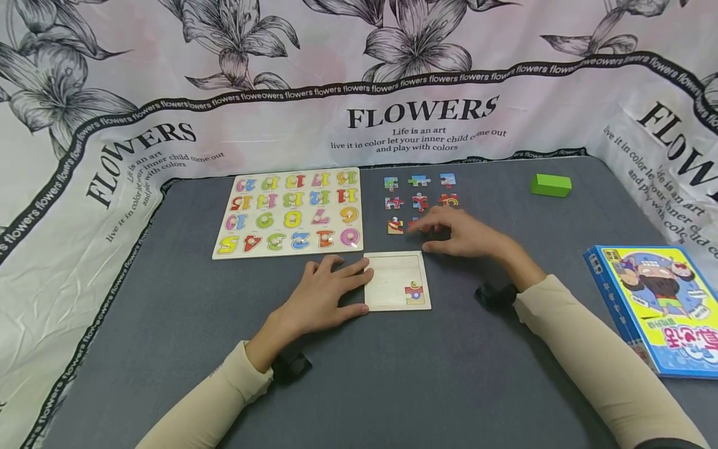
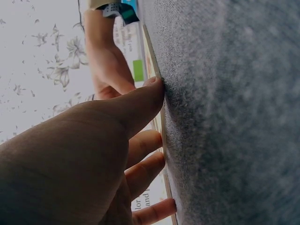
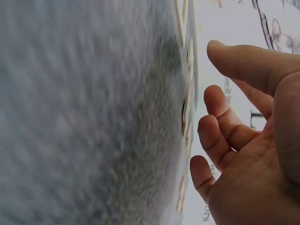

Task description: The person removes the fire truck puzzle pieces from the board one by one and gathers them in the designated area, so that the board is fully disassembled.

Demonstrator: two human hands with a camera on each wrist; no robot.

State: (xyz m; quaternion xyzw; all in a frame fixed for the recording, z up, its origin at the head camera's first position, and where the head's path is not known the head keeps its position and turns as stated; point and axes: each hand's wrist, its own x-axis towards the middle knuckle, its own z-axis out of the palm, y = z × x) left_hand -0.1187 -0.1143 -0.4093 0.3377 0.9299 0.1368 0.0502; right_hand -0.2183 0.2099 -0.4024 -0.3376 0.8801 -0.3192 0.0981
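Note:
A small wooden puzzle frame (image 1: 384,284) lies on the grey table, with one jigsaw piece (image 1: 414,294) in its near right corner. Along the frame's left edge rests my left hand (image 1: 316,290), thumb and fingertips touching it. Beyond the frame, several colourful jigsaw pieces (image 1: 420,202) lie in rows. My right hand (image 1: 468,236) hovers over the nearest row, its fingers loosely bent, and partly hides pieces there. In the right wrist view, nothing shows between the right thumb (image 3: 243,58) and fingers.
A number board (image 1: 258,252) with coloured numerals lies at the back left. A green block (image 1: 551,185) stands at the back right. A blue and yellow box (image 1: 667,299) lies at the right edge. Flower-printed cloth (image 1: 269,131) rises behind the table.

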